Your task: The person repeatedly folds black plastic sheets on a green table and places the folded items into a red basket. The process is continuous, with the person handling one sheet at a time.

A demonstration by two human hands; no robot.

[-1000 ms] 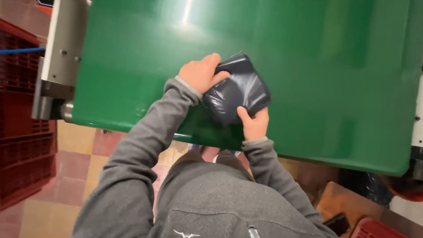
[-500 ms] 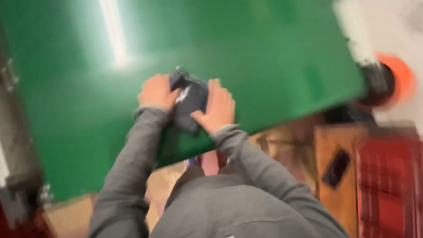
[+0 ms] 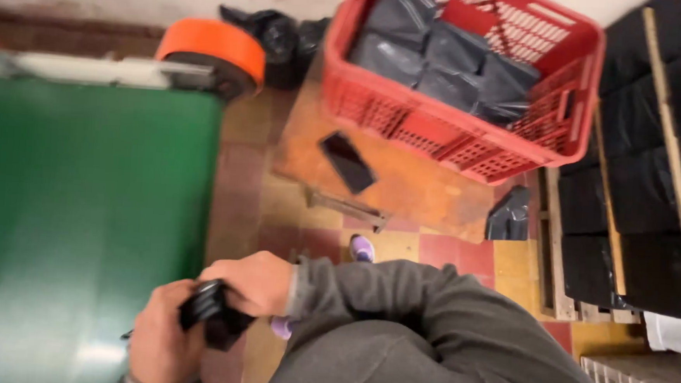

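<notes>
A small black plastic-wrapped packet [image 3: 211, 314] is gripped between both my hands at the right edge of the green table [image 3: 75, 216]. My left hand [image 3: 160, 344] grips it from below and my right hand [image 3: 249, 281] closes over it from above. Grey sleeves cover both my arms. Most of the packet is hidden by my fingers.
A red plastic crate [image 3: 468, 136] filled with several black packets sits on a low orange-brown wooden stand [image 3: 403, 188], beside a dark phone [image 3: 347, 162]. Shelves of black packets [image 3: 644, 168] stand at right. An orange roller [image 3: 212, 49] sits beyond the table. Another black packet [image 3: 510, 216] lies on the tiled floor.
The view has swung right, away from the table toward the crate. The packet has moved from the table top to its edge, still in both hands.
</notes>
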